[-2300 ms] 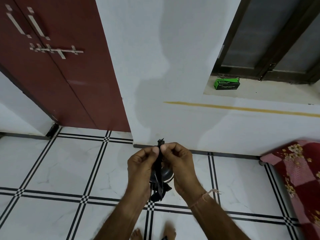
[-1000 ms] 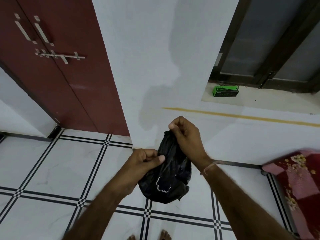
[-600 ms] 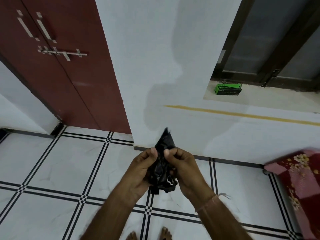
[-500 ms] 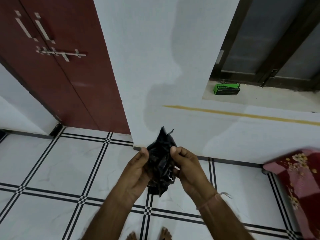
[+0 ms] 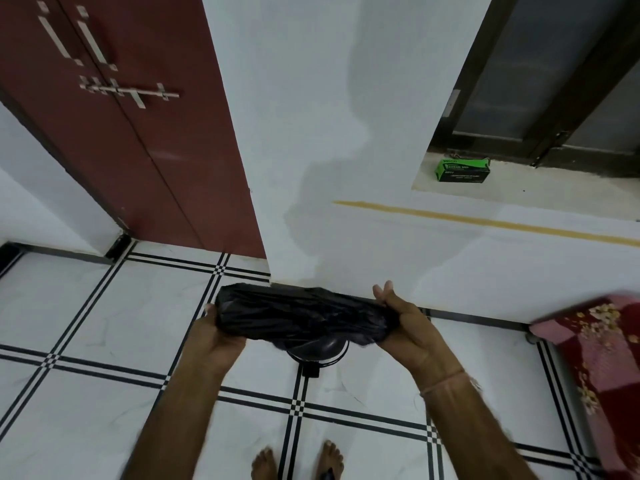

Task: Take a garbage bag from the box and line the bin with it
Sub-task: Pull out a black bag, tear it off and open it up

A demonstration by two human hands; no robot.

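A black garbage bag (image 5: 301, 315) is stretched sideways between my two hands, above the tiled floor. My left hand (image 5: 216, 336) grips its left end and my right hand (image 5: 403, 327) grips its right end. Just below the bag a small dark round bin (image 5: 317, 351) stands on the floor by the wall, mostly hidden behind the bag. The green garbage bag box (image 5: 462, 170) lies on a raised ledge at the upper right, far from both hands.
A red double door (image 5: 138, 133) with a metal latch is at the left. A white wall (image 5: 329, 133) rises straight ahead. A red floral bedspread (image 5: 602, 344) reaches in from the right. My bare feet (image 5: 298, 460) stand on the white tiled floor.
The bag was bunched upright between my hands held close together. Both hands have moved apart sideways and the bag is now pulled wide and horizontal.
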